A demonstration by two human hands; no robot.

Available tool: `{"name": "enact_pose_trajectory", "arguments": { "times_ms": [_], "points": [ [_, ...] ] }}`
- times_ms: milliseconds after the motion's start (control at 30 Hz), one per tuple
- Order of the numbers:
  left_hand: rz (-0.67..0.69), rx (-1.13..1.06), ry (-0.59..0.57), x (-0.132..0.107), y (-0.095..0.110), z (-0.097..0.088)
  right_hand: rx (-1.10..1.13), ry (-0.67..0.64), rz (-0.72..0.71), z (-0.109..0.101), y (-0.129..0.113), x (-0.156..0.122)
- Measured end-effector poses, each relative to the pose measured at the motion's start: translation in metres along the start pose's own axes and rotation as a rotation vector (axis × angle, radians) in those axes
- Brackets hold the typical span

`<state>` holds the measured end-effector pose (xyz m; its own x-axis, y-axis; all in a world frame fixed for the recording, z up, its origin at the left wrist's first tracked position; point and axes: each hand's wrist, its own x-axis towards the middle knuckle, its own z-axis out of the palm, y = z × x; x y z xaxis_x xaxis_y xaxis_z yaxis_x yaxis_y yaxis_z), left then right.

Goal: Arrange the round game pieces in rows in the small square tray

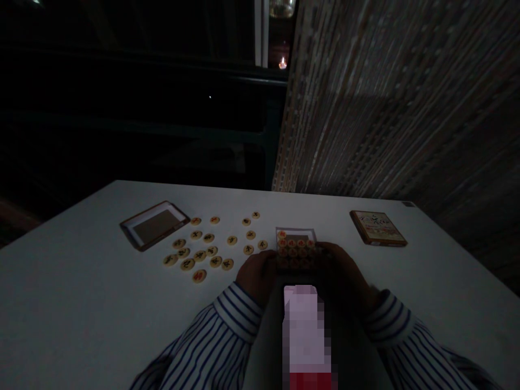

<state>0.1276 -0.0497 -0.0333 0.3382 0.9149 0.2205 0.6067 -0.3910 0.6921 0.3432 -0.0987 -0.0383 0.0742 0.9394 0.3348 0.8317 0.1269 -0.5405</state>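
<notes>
A small box (296, 234) of Chinese chess pieces is at the table's near side, between my two hands. Round pieces (291, 244) with red characters lie in rows inside it, leaving part of its far end bare. My left hand (257, 274) grips the box's left side, fingers curled at the edge. On the opposite side my right hand (345, 273) holds the box, its fingers partly lost in shadow. Left of the box, several loose chess pieces (200, 255) lie scattered, most with dark characters. A red-marked piece (199, 276) lies nearest me among them.
An open box part (154, 222) lies at the table's left. A closed box with a printed lid (377, 227) rests at the right. A blurred-out pinkish patch (306, 330) shows below my hands. Beyond the white table (81, 303) hangs a string curtain (345, 108).
</notes>
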Motion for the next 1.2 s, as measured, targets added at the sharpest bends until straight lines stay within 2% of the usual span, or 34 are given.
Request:
{"name": "enact_pose_trajectory", "arguments": {
  "times_ms": [167, 300, 500, 633, 733, 833, 1000, 1200],
  "points": [
    [-0.002, -0.074, 0.088, 0.006, -0.008, -0.005, 0.004, 0.051, 0.020, 0.000, 0.003, 0.000],
    [0.010, -0.079, 0.118, 0.009, -0.010, -0.021, 0.014, 0.096, 0.030, -0.002, 0.006, 0.001],
    [0.003, 0.036, 0.124, 0.016, -0.020, -0.060, 0.007, 0.130, 0.042, -0.016, -0.005, 0.004],
    [-0.033, 0.113, 0.120, 0.026, -0.041, -0.090, 0.005, 0.117, 0.015, -0.026, -0.017, 0.014],
    [-0.067, 0.138, 0.170, 0.036, -0.060, -0.111, -0.004, 0.078, -0.041, -0.030, -0.030, 0.027],
    [-0.113, 0.175, 0.133, 0.046, -0.076, -0.129, -0.013, 0.034, -0.113, -0.031, -0.046, 0.044],
    [-0.148, 0.311, 0.084, 0.061, -0.092, -0.143, -0.043, -0.049, -0.249, -0.018, -0.077, 0.082],
    [-0.095, 0.441, -0.013, 0.077, -0.098, -0.145, -0.095, -0.242, -0.369, 0.021, -0.112, 0.129]
  ]
}}
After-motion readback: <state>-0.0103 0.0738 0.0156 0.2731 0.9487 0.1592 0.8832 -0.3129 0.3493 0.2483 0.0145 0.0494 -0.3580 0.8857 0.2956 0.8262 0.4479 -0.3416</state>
